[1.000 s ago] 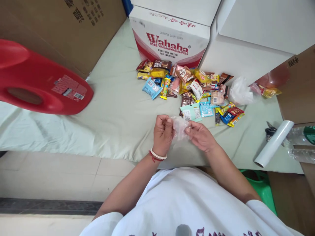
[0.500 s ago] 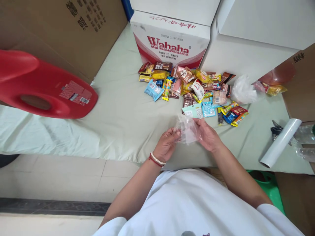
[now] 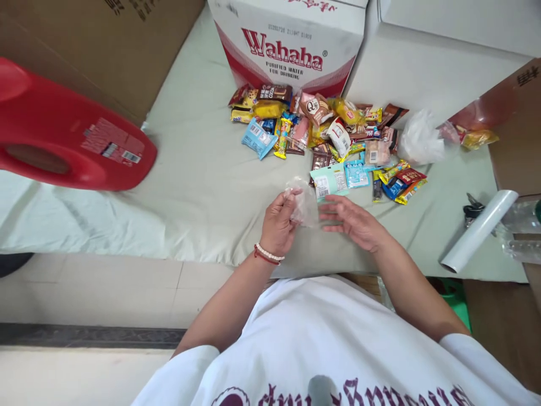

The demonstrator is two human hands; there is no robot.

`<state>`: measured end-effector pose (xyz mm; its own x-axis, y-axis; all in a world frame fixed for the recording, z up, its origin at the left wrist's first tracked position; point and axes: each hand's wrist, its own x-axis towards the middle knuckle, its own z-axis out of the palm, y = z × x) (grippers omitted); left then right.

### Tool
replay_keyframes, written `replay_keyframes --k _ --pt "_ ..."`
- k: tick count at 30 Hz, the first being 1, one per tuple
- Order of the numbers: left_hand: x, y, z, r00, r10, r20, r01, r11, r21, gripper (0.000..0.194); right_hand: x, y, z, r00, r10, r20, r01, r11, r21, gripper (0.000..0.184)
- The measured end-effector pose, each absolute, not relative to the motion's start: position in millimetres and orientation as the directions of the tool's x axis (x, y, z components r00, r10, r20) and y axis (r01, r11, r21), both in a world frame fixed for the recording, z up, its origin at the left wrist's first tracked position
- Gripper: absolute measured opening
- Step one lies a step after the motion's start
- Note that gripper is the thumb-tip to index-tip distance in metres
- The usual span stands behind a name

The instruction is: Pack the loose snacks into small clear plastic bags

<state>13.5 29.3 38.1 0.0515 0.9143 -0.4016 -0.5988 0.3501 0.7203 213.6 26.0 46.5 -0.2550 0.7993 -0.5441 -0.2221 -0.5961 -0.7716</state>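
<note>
My left hand point(image 3: 279, 221) pinches a small clear plastic bag point(image 3: 305, 204), which hangs loosely to the right of its fingers. Just right of the bag, my right hand point(image 3: 351, 221) has its fingers stretched out and spread, holding nothing. A pale green snack packet point(image 3: 330, 180) lies right beyond both hands, beside a light blue packet point(image 3: 357, 173). Behind them is a heap of wrapped snacks with a pink-brown packet point(image 3: 316, 108), a white cup-shaped packet point(image 3: 339, 137) and a blue packet point(image 3: 257, 138).
A Wahaba-style white and red carton printed "Wahaha" point(image 3: 287, 56) stands behind the snacks. A red jug point(image 3: 76, 135) lies at left. A crumpled white plastic bag point(image 3: 420, 138), a white roll point(image 3: 479, 231) and keys point(image 3: 473, 208) are at right on the cloth-covered table point(image 3: 203, 186).
My right hand has let go of the plastic bag and opened its fingers beside it. My left hand keeps the bag. The camera view has shifted slightly.
</note>
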Motion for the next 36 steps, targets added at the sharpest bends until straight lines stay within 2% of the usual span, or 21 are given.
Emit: replay_keyframes --k 2,4,8,12,15,16,17,18,20,22,23,24,27,29,32,34,36 --pt "17 30 45 0.164 0.917 -0.364 -0.611 0.384 0.692 0.057 200 26 41 -0.281 0.781 -0.558 -0.274 -0.622 -0.733 0.062" --pt "13 32 50 0.254 0.903 -0.346 -0.603 0.428 0.673 0.061 195 29 36 -0.259 0.785 -0.562 -0.304 -0.619 -0.724 0.052" --pt "-13 36 49 0.351 0.865 -0.357 -0.582 0.501 0.641 0.058 219 44 33 -0.096 0.853 -0.513 -0.299 -0.516 -0.802 0.039" --pt "-37 34 45 0.393 0.824 -0.408 -0.553 0.566 0.612 0.06 250 62 43 0.2 0.913 -0.355 -0.33 -0.278 -0.902 0.04" --pt "-38 28 46 0.433 0.794 -0.426 -0.539 0.607 0.584 0.064 249 57 47 0.459 0.878 -0.135 -0.24 -0.024 -0.971 0.035" --pt "-35 25 46 0.442 0.789 -0.426 -0.551 0.614 0.565 0.065 244 50 47 0.475 0.872 -0.121 -0.215 -0.019 -0.977 0.033" --pt "-31 23 47 0.447 0.787 -0.425 -0.57 0.617 0.542 0.066 236 41 46 0.418 0.892 -0.175 -0.22 -0.087 -0.972 0.032" --pt "-27 21 47 0.45 0.787 -0.423 -0.595 0.617 0.515 0.066 226 32 44 0.282 0.915 -0.289 -0.247 -0.222 -0.943 0.031" --pt "-17 18 46 0.447 0.785 -0.429 -0.637 0.616 0.464 0.066 204 15 39 -0.106 0.84 -0.532 -0.297 -0.538 -0.789 0.038" --pt "-7 17 42 0.426 0.779 -0.46 -0.651 0.618 0.442 0.058 182 8 33 -0.385 0.709 -0.59 -0.356 -0.704 -0.614 0.054" --pt "-3 16 40 0.402 0.776 -0.485 -0.648 0.616 0.448 0.051 173 10 31 -0.428 0.706 -0.564 -0.42 -0.708 -0.568 0.059" --pt "-1 15 38 0.37 0.776 -0.511 -0.637 0.612 0.468 0.044 167 14 28 -0.408 0.742 -0.533 -0.497 -0.67 -0.552 0.058" --pt "0 9 32 0.268 0.793 -0.547 -0.555 0.591 0.585 0.039 162 36 23 -0.195 0.845 -0.498 -0.617 -0.501 -0.607 0.036" --pt "-6 2 31 0.195 0.83 -0.523 -0.468 0.547 0.694 0.034 167 48 23 -0.087 0.864 -0.496 -0.6 -0.443 -0.667 0.033" --pt "-18 -6 32 0.09 0.897 -0.432 -0.418 0.428 0.801 0.023 176 54 29 -0.04 0.889 -0.457 -0.529 -0.406 -0.745 0.03" --pt "-25 -4 35 0.131 0.893 -0.43 -0.508 0.433 0.745 0.032 181 52 34 -0.021 0.909 -0.416 -0.474 -0.375 -0.797 0.028" --pt "-27 5 36 0.273 0.824 -0.497 -0.584 0.553 0.595 0.054 183 50 38 -0.045 0.918 -0.395 -0.409 -0.378 -0.831 0.027"
